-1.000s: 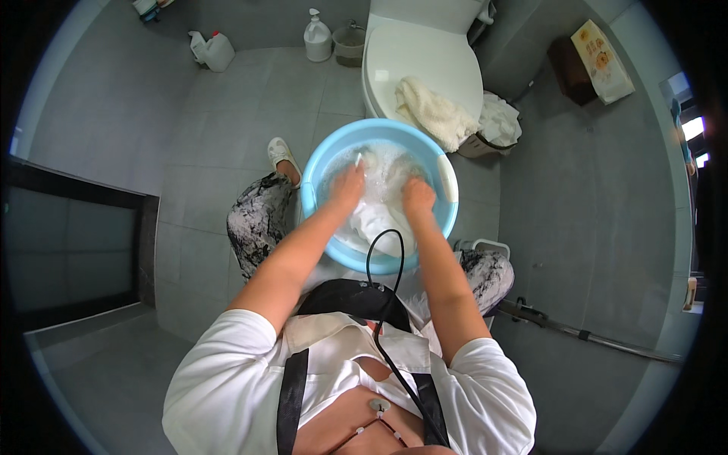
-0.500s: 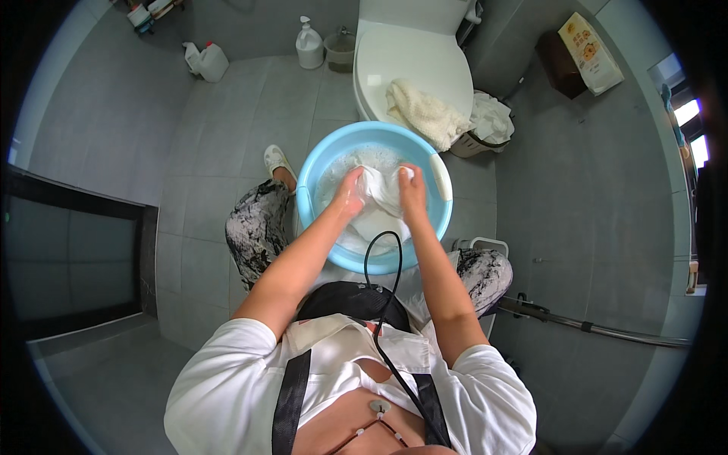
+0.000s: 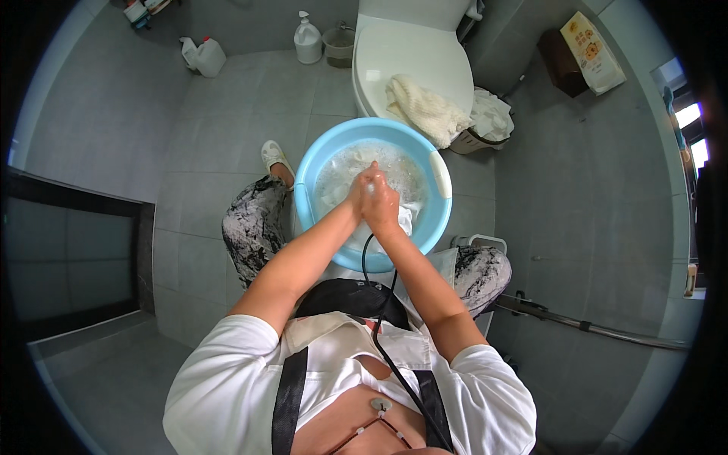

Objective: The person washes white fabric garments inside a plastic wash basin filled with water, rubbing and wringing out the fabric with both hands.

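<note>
Between my knees stands a light blue basin point(image 3: 305, 199) of sudsy water. Inside it lies a wet white cloth point(image 3: 407, 217), partly under the foam. Over the middle of the basin my left hand point(image 3: 359, 191) and my right hand point(image 3: 383, 203) are pressed against each other, fingers closed on the cloth. Most of the gripped fabric is hidden by the hands; a fold shows beside my right wrist. A black cable point(image 3: 365, 258) loops down by the basin's near rim.
A cream towel point(image 3: 425, 108) hangs over the closed toilet lid point(image 3: 413, 61). To its right is a bin point(image 3: 472, 142) filled with white paper. A pump bottle point(image 3: 308, 42), a small bucket point(image 3: 338, 49) and white jugs point(image 3: 205, 58) stand along the back wall.
My hands, earlier apart with the white cloth stretched between them, have come together over the basin's middle. The cloth has dropped lower and is bunched under them.
</note>
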Motion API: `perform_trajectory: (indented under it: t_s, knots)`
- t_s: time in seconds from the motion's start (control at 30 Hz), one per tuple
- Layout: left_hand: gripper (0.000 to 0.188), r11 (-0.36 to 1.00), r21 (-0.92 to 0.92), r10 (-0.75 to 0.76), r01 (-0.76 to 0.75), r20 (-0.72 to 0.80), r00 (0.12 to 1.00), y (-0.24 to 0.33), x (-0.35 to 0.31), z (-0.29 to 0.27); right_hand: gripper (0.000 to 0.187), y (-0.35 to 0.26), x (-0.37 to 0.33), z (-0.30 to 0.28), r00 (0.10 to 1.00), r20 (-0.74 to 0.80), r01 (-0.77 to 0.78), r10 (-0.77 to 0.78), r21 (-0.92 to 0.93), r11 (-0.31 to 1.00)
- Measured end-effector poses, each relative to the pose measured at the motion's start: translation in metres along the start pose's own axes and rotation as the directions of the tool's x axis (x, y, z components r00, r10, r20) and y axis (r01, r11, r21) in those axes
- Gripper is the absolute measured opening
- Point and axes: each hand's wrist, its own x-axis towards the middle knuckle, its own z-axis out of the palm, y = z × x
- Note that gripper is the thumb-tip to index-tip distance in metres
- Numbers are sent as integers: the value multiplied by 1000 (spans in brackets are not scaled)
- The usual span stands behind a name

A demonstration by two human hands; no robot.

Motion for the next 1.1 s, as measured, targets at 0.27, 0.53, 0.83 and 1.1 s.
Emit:
perform_trajectory:
  t_s: [0.27, 0.53, 0.83, 1.1]
  knots:
    - [32, 998, -41, -57, 56, -39, 998, 1, 3, 4, 17, -1, 22, -9, 987, 34, -161, 158, 125, 979]
    - [35, 974, -45, -226, 223, -74, 971, -2, -15, 22, 20, 71, 26, -9, 886, 130, -448, 445, -1, 894]
    - [32, 999, 49, 29, -7, -451, 892, -1, 19, -64, 40, 90, -1, 7, 912, 118, -371, 394, -175, 912]
    - [36, 697, 649, 124, 304, -526, 841, -74, 88, -163, 32, 117, -15, 25, 668, 519, -196, 533, -569, 799]
